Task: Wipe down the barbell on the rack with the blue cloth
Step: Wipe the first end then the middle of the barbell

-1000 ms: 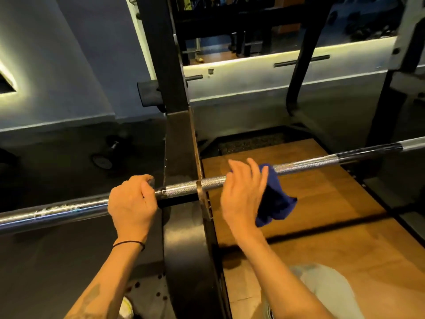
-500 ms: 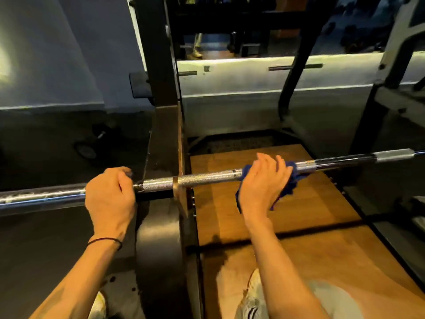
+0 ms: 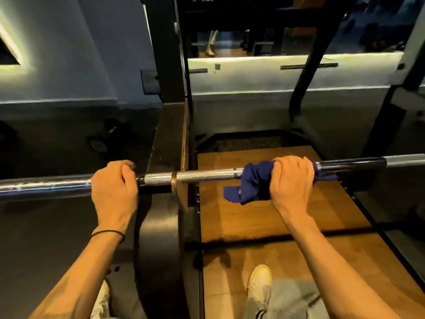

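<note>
Barbell (image 3: 207, 174) resting across the rack upright (image 3: 167, 143), its long axis running left to right. The right hand (image 3: 291, 180) curls fully round the shaft through the blue cloth (image 3: 253, 185), which wraps the bar and trails below. The left hand (image 3: 113, 183) grips the bare bar outside the upright. Unwiped shaft extends rightward from the cloth, nearer the right hand; wiping likely proceeds along this axis.

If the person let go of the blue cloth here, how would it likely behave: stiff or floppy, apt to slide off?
Probably floppy: the blue cloth bunches under the right hand and a loose corner droops below the barbell. Likely light, since that corner hangs without dragging the rest down. Released, it might slip off, because the bar is round and looks smooth just right of the hand.
</note>
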